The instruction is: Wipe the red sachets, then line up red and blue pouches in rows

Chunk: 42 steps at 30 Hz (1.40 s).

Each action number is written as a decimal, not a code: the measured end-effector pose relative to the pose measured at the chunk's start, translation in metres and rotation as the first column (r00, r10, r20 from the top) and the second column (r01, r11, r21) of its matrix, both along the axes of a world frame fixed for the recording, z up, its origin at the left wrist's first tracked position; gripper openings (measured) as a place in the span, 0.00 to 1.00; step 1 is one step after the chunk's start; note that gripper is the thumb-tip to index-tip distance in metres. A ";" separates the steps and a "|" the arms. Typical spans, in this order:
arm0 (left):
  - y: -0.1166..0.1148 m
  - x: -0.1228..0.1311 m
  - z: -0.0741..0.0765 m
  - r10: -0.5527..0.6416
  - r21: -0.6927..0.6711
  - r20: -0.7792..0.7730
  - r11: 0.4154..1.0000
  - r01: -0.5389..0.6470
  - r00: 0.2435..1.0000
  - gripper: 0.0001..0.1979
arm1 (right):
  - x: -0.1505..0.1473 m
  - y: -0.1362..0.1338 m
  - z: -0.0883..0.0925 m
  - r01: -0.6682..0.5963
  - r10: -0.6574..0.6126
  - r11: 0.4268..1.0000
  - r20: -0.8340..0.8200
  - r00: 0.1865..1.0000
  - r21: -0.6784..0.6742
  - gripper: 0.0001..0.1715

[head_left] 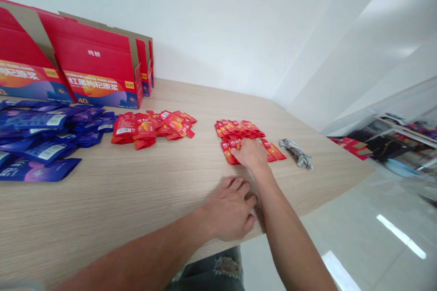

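Observation:
My right hand (pixel 251 154) is on the front row of small red sachets (pixel 230 152), its fingers bent down and closed over a sachet in the middle of that row. Part of this sachet is hidden under the hand. Right behind lies a second row of red sachets (pixel 241 129), overlapping one another. Nearer to me, my left hand (pixel 232 209) rests on the wooden tabletop (pixel 164 195) with its fingers loosely bent and apart, holding nothing. A looser pile of red sachets (pixel 150 127) lies farther to the left.
Blue pouches (pixel 41 132) are heaped at the left. Behind them stand open red and blue cartons (pixel 99 63) near the white wall (pixel 218 22). A crumpled silver-grey wrapper (pixel 296 152) lies right of the sachets. Beyond the table's right edge, a cluttered rack (pixel 409 132) stands on the shiny floor.

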<state>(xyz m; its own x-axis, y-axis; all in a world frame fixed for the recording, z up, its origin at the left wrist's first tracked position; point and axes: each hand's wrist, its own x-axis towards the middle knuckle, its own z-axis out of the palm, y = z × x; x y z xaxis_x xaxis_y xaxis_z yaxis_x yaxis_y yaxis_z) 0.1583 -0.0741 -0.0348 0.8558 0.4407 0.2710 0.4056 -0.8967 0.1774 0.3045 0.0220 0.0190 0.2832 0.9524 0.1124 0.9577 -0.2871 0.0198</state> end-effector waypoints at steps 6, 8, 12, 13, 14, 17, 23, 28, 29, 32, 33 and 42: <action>0.000 0.001 0.001 -0.003 -0.007 0.000 1.000 0.003 1.000 0.20 | -0.003 0.002 -0.002 -0.003 0.003 1.000 -0.006 1.000 -0.002 0.25; 0.000 0.000 0.002 -0.004 -0.016 -0.007 1.000 0.004 1.000 0.21 | -0.003 0.003 -0.003 -0.005 0.005 1.000 -0.004 1.000 -0.003 0.25; 0.000 0.000 0.002 -0.004 -0.020 -0.006 1.000 0.004 1.000 0.20 | -0.001 0.004 -0.004 -0.002 0.002 1.000 -0.011 1.000 -0.004 0.26; 0.000 0.000 0.001 -0.003 -0.016 0.000 1.000 0.003 1.000 0.20 | -0.001 0.004 -0.004 -0.002 0.002 1.000 -0.014 1.000 -0.004 0.26; 0.000 0.001 0.001 -0.002 -0.012 0.004 1.000 0.003 1.000 0.20 | 0.000 0.004 -0.004 -0.003 0.003 1.000 -0.016 1.000 -0.003 0.25; 0.001 0.001 0.000 -0.002 -0.014 -0.001 1.000 0.002 1.000 0.20 | 0.001 0.005 -0.005 -0.006 0.006 1.000 -0.024 1.000 -0.002 0.25; 0.001 0.000 0.002 0.000 -0.019 -0.008 1.000 0.000 1.000 0.21 | 0.001 0.005 -0.009 -0.029 0.030 0.999 -0.020 0.999 0.013 0.25; 0.000 -0.001 0.002 -0.005 -0.019 -0.008 1.000 0.004 1.000 0.21 | 0.009 0.007 -0.010 -0.042 0.043 0.999 -0.089 0.995 0.017 0.26; 0.000 -0.001 0.002 -0.008 -0.014 -0.001 1.000 0.008 1.000 0.21 | 0.012 0.007 -0.009 -0.041 0.043 0.999 -0.108 0.993 0.023 0.28; 0.000 -0.001 0.000 -0.015 -0.004 0.029 1.000 0.015 0.999 0.20 | 0.019 0.011 -0.003 -0.009 0.021 0.996 -0.138 0.990 0.085 0.31; 0.000 -0.001 -0.001 -0.015 -0.004 0.035 1.000 0.015 0.999 0.20 | 0.019 0.012 0.000 0.001 0.016 0.993 -0.136 0.991 0.122 0.30; 0.000 0.002 0.003 -0.021 -0.058 -0.019 0.998 0.020 1.000 0.22 | -0.067 0.049 0.018 -0.615 0.600 0.788 -0.208 0.773 -0.013 0.21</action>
